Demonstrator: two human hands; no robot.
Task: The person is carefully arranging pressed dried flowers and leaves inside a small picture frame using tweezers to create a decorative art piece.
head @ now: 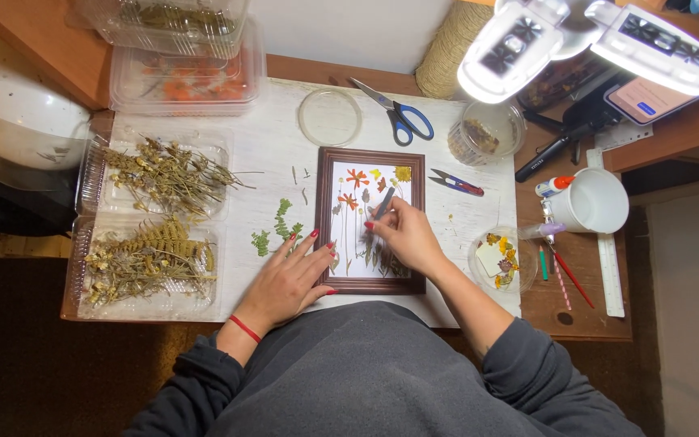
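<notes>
A brown picture frame (324, 174) lies on the white board (273, 154), holding a white sheet with pressed orange, yellow and dark flowers. My right hand (404, 236) rests over the lower right of the frame and grips grey tweezers (383, 204) whose tips point at the flowers. My left hand (289, 283) lies flat, fingers apart, on the frame's lower left edge, beside some green fern sprigs (281, 230).
Clear trays of dried plants (155, 174) sit at the left. Blue scissors (402, 120), a round clear lid (329, 116), a small snipper (456, 183), a dish of flower bits (502, 259), a white mug (596, 200) and a lamp (584, 40) lie behind and to the right.
</notes>
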